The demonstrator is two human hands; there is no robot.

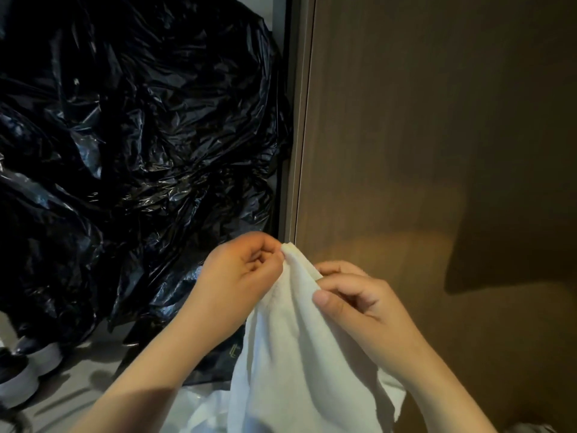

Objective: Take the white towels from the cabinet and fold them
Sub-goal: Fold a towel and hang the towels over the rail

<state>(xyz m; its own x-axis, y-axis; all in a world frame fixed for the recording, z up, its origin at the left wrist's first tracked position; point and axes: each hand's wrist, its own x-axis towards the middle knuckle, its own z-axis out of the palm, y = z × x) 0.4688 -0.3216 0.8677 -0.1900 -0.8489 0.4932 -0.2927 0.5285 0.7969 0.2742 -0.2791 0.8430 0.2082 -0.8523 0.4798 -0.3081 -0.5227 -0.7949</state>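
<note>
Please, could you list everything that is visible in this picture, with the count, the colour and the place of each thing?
white towel: one, white, hanging at bottom centre, held up by its top edge.
black plastic bags: number cannot be told, glossy black, a crumpled mass filling the left half.
wooden panel: one, brown, right half.
shoes: two, dark with pale grey soles, on the floor at lower left.
floor: grey, lower left.
left hand: one, centre, its fingers pinch the towel's top corner.
right hand: one, grips the towel's edge just below and to the right.
</note>
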